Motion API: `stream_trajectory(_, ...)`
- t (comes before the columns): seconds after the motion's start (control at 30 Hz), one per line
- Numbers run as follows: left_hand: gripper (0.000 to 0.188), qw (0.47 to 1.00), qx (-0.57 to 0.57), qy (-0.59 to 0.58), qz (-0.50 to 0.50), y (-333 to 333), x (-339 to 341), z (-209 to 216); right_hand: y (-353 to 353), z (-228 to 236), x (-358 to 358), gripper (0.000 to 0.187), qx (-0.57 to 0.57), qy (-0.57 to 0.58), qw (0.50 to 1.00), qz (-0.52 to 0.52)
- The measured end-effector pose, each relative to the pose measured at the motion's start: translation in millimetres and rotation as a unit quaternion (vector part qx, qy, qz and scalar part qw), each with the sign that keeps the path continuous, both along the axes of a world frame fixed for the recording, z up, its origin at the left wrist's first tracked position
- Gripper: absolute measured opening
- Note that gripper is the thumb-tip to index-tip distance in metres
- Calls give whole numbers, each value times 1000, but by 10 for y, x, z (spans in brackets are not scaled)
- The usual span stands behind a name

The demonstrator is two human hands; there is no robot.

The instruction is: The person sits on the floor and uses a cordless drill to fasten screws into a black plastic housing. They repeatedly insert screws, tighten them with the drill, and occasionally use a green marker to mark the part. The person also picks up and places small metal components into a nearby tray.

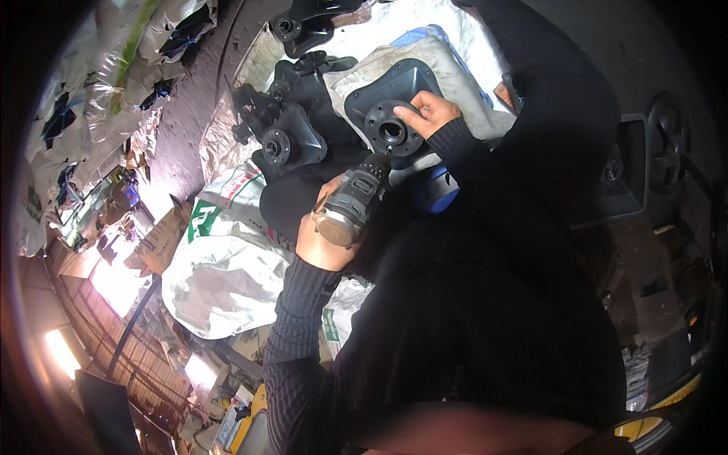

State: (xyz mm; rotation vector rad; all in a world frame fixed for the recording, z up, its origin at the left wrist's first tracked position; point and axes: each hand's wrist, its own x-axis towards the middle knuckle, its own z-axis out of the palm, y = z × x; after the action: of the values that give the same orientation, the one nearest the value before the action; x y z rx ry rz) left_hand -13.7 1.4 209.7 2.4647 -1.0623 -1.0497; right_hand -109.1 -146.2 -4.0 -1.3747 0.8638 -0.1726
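My left hand (pixel 321 246) is wrapped round a cordless drill (pixel 350 203). The drill's front end points up at the lower edge of a black part (pixel 394 85) with a broad, round-cornered plate and a round, holed flange (pixel 377 121) about a central opening. A small bright tip shows between drill and flange; whether it is a bit or a screw I cannot tell. My right hand (pixel 435 114) grips the flange's right side, thumb on its face and the other fingers partly bent. Under the part is a pale, soiled cloth or sack (pixel 356 73).
Several similar black flanged parts (pixel 296 135) are heaped just left. A white sack (pixel 227 284) with green print bulges below them. Clear plastic bags (pixel 121 68) fill the upper left. A blue object (pixel 436 191) lies below my right wrist, and a grey-edged black tray (pixel 633 163) stands at right.
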Motion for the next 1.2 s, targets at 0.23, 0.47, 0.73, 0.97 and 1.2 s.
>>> stream_trajectory(0.23, 60, 1000, 15, 1, -18, 133, 24, -91, 17, -25, 29, 30, -15, -2, 1000, 8)
stream_trajectory(0.47, 41, 984, -135, -108, -51, 349, -227, 279, -13, -85, 31, 42, -67, 46, 995, 57)
stream_trajectory(0.73, 56, 988, -152, -1, 21, 705, -397, 372, -205, -6, -404, 43, 375, -96, 914, -121)
stream_trajectory(0.97, 54, 983, -183, 9, -12, 659, -514, 272, 60, 446, -652, 39, 623, -256, 736, -70)
stream_trajectory(1.2, 54, 973, -196, -86, -90, 606, -512, 257, 164, 669, -581, 20, 711, -246, 649, -115)
